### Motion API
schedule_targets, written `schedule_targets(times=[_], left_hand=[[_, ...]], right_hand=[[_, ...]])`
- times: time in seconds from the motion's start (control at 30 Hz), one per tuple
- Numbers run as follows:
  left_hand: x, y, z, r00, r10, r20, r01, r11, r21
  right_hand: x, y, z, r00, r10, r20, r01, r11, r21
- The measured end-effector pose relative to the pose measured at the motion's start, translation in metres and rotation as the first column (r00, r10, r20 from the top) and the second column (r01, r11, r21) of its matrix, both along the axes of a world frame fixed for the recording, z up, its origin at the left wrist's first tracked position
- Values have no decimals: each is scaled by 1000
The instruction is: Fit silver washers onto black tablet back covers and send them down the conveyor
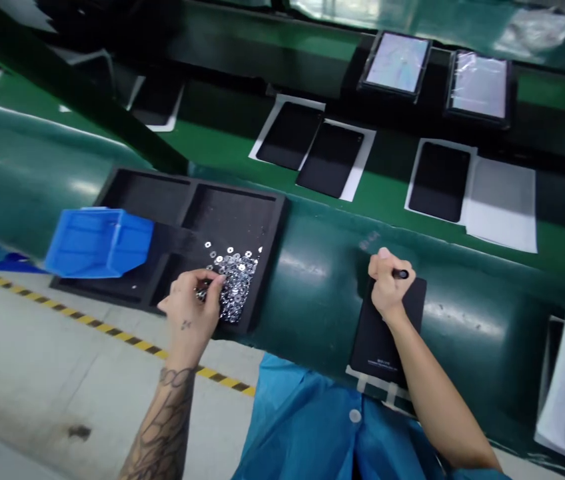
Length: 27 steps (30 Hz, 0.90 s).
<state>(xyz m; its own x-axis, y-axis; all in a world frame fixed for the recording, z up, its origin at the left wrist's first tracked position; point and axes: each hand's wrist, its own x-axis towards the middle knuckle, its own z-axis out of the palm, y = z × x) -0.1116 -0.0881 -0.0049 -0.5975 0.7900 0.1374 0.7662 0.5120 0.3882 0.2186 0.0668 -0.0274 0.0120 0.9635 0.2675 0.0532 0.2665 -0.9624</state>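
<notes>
Where a yellow-and-black hazard stripe [112,340] runs along the grey floor at far left, a tilted blue plastic bin [98,243] sits against the end of a black foam tray [235,213] with several compartments, and a heap of silver washers [235,287] lies in its nearest right compartment. The left hand [190,303] is at the heap's edge, thumb and fingers pinched together, though what they hold is too small to tell. Across a stretch of green conveyor belt [312,293], the right hand [390,283] is clamped on a small black cylinder [400,274] and rests on a black panel [380,340] lying on the belt. Beyond, more black panels [330,160] lie on white sheets [502,207], with two plastic-wrapped panels [396,63] further up
</notes>
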Motion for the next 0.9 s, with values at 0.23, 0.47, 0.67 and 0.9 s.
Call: schedule_targets(times=[0.23, 0.47, 0.67, 0.9], left_hand=[[1, -2, 8, 991, 116, 72, -118, 992, 32], [-15, -10, -6, 995, 83, 50, -87, 993, 76], [-1, -5, 16, 999, 16, -43, -2, 952, 306], [154, 0, 7, 694, -581, 425, 362, 792, 491]], right_hand=[[2, 1, -10, 999, 10, 51, -13, 998, 63], [6, 6, -9, 993, 116, 20, -117, 992, 39], [18, 9, 28, 973, 209, -94, -215, 975, -62], [122, -50, 69, 969, 93, 227, -22, 954, -298]])
